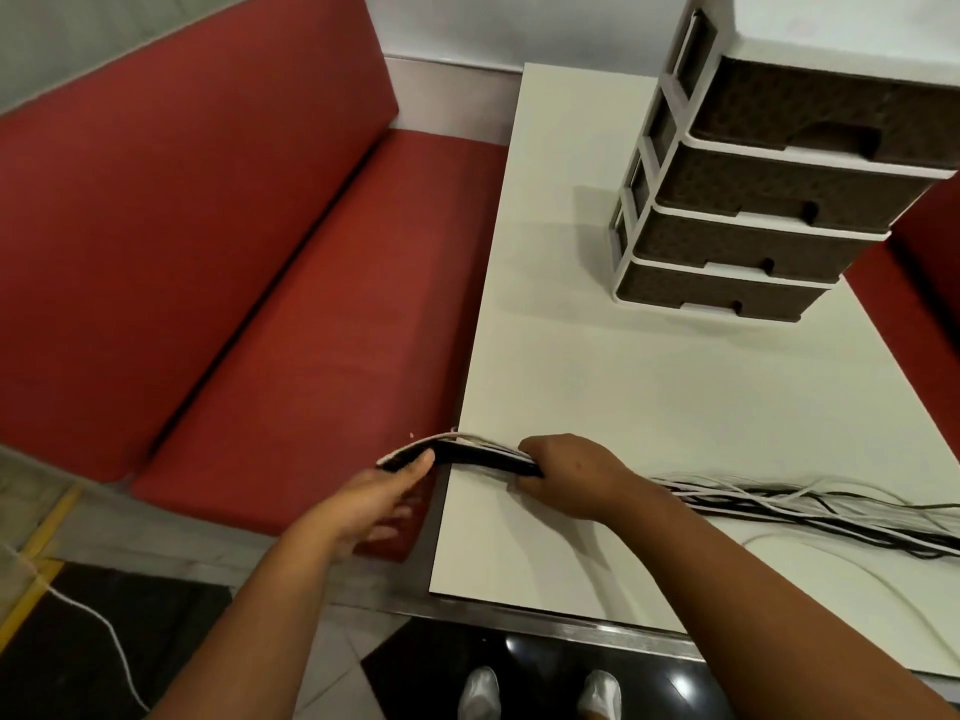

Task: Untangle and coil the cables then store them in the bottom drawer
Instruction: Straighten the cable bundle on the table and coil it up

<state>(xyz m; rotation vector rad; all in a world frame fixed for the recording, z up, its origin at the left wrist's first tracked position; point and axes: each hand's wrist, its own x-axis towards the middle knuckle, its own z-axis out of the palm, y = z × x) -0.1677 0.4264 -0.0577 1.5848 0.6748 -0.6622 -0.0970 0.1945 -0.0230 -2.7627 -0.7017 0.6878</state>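
cables (483,457) lengthwise left-right along table (597,366) edge, both hands (566,478) gripping them

My arms were bare from the elbows down, with no sleeves reaching into view. My left hand (382,493) and my right hand (569,472) wore nothing: no gloves, rings, watch or wristband. A small dark mark showed on the back of my right hand. Far below, the rounded toes of my pale, whitish shoes (540,693) poked out, side by side.
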